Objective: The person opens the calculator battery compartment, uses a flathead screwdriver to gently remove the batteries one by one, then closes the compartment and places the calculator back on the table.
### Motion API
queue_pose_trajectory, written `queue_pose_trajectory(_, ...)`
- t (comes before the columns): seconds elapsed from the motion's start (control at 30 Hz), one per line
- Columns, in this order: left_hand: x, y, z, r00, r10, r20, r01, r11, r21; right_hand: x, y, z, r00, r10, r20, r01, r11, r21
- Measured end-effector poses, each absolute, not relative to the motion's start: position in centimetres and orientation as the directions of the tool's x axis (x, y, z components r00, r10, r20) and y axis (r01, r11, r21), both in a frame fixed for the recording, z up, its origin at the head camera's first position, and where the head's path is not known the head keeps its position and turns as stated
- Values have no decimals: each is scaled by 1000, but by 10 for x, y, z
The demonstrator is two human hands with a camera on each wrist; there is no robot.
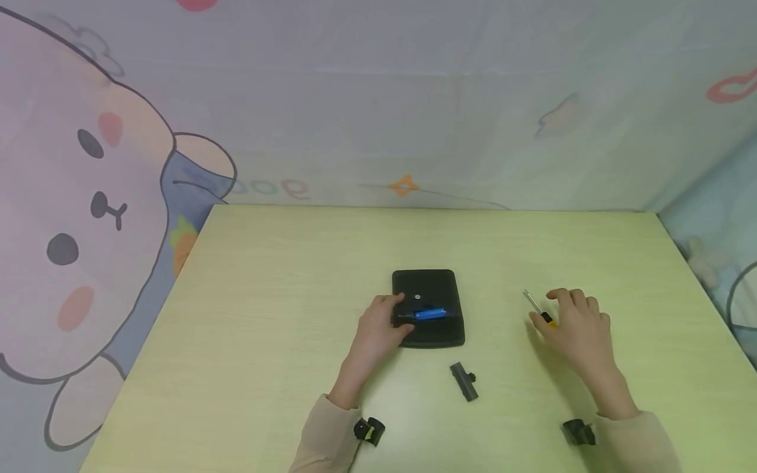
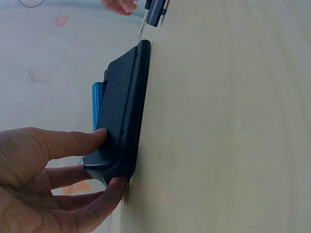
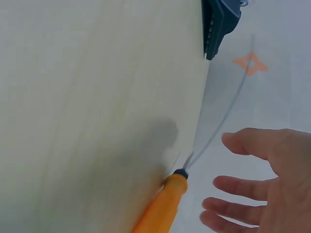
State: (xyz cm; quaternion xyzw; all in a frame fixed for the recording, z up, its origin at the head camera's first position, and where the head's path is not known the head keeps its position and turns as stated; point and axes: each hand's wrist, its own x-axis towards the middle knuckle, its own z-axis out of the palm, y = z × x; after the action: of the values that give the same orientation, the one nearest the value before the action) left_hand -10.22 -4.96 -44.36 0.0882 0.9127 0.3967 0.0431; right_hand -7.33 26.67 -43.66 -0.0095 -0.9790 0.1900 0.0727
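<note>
A flat black device point(image 1: 434, 334) lies on the table, with a blue battery point(image 1: 430, 314) in the slot across its upper side. My left hand point(image 1: 375, 332) grips its left edge; in the left wrist view the thumb presses the side wall and a fingertip sits at the bottom corner. Over at the right, a screwdriver point(image 1: 535, 305) with a thin metal shaft and an orange-yellow handle point(image 3: 160, 208) lies on the table. My right hand point(image 1: 582, 338) hovers beside it, fingers apart and holding nothing. A small dark grey cover piece point(image 1: 464, 382) with a tab lies in front of the device.
The pale wooden table point(image 1: 266, 276) reaches back to a printed cloth point(image 1: 378, 118) with a cartoon animal at the left. A black strap-like mount point(image 1: 369, 431) sits at the left sleeve, another mount point(image 1: 578, 432) at the right one.
</note>
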Motion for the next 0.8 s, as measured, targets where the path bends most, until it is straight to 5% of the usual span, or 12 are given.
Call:
queue_pose_trajectory(0.4,-102,-49,-443,-980,198,-4,133,671,730,-83,219,-432,-935,-84,346,-229,885,-405)
queue_pose_trajectory(0.8,-102,-49,-442,-979,202,-3,136,669,731,-86,181,-436,-889,-263,376,-413,815,-407)
